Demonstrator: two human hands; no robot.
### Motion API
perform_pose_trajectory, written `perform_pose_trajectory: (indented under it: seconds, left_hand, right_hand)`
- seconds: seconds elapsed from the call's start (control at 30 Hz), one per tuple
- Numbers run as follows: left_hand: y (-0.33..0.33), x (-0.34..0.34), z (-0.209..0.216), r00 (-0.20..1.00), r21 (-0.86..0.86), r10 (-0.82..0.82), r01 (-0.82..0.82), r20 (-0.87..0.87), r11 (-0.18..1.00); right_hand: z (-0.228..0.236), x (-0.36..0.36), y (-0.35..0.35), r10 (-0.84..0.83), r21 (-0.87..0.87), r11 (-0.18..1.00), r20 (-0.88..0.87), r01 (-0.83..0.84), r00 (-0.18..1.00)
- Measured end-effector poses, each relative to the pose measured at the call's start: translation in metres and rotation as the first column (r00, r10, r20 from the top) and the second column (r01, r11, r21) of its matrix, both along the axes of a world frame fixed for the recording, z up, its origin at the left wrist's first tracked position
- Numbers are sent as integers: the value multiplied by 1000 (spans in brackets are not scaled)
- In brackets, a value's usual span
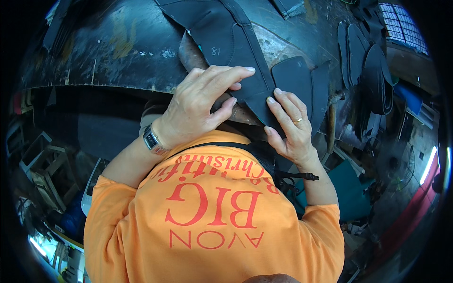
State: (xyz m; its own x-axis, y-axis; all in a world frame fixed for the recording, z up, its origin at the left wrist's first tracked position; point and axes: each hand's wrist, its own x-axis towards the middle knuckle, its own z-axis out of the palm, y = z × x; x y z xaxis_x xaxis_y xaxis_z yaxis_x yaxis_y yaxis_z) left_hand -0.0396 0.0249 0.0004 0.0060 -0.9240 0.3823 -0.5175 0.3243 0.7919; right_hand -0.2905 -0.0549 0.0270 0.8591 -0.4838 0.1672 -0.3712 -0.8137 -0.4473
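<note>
A large black leather-like piece (232,40) with stitched seams and a small chalk mark lies over the near edge of a dark table. My left hand (200,96), with a watch on its wrist, rests by the lower left edge of this piece; its index finger stretches across the surface and its thumb stands apart. On the right, my right hand (291,125), wearing a ring, has its fingertips pressed on the folded lower corner, fingers spread. Beside that hand is a second black piece (295,78) with a rounded top. What lies beneath the fingers is partly hidden.
The worn dark tabletop (113,56) spreads to the left. More black cut pieces (354,56) hang or lie at the far right. Wooden stools (52,174) stand low at the left, and a fan (401,167) at the right. A teal item (349,191) is below my right arm.
</note>
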Motion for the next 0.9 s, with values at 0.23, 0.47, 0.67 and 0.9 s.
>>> perform_pose_trajectory:
  seconds: [0.23,0.47,0.67,0.9]
  left_hand:
    - [0,0,-4,1000,-17,3,-3,6,1000]
    - [0,-1,-3,1000,-22,8,-8,6,1000]
    - [0,-1,-1,1000,-7,9,-9,-6,1000]
    - [2,3,1,991,23,-46,44,128,999]
  right_hand:
    - [2,1,1,0,6,1000,8,0,1000]
    - [-1,3,4,-2,-15,1000,16,2,1000]
    - [-2,6,6,1,-51,999,-3,-1,1000]
    - [0,7,5,32,-68,997,-34,-34,999]
